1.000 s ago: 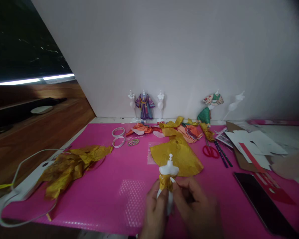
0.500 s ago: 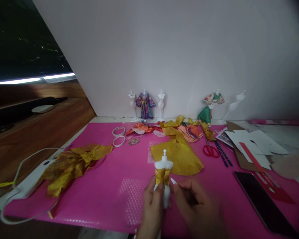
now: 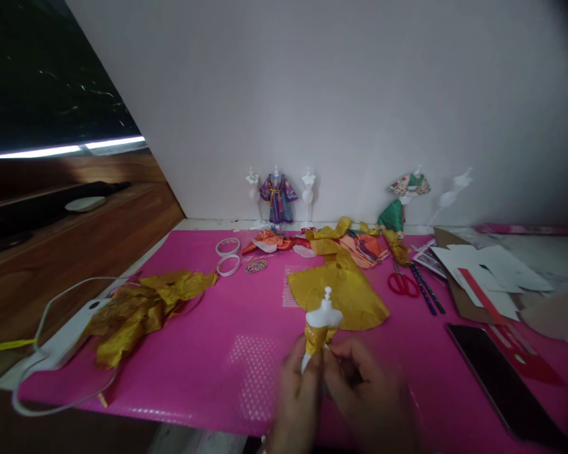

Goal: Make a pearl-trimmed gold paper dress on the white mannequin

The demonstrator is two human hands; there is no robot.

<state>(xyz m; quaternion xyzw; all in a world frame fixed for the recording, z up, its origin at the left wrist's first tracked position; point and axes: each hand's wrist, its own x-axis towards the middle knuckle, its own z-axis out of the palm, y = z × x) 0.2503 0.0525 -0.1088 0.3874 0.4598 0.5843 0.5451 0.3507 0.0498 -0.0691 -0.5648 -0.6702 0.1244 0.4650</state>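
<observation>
A small white dress-form mannequin [image 3: 324, 314] wears a gold fabric bodice [image 3: 315, 338] around its chest. My left hand [image 3: 296, 397] is closed around its lower body, which the fingers mostly hide. At the right side of the bodice, my right hand [image 3: 366, 378] has its thumb and curled fingers drawn together, the thumb tip touching the form; whatever lies between those fingers is hidden. Behind the form, a flat gold fabric piece [image 3: 355, 296] lies on the pink mat [image 3: 194, 359].
Crumpled gold fabric [image 3: 146, 309] lies on a white power strip [image 3: 61, 343] with a cable at left. Tape rolls [image 3: 228, 265], red-handled scissors [image 3: 404, 285], a phone [image 3: 502, 381] and white paper pieces [image 3: 492, 268] surround the work. Dressed mini mannequins [image 3: 278, 195] stand along the wall.
The mannequin has shifted slightly right in view and leans a little. My right thumb, apart from it before, now touches the bodice's side. The camera view has also shifted slightly.
</observation>
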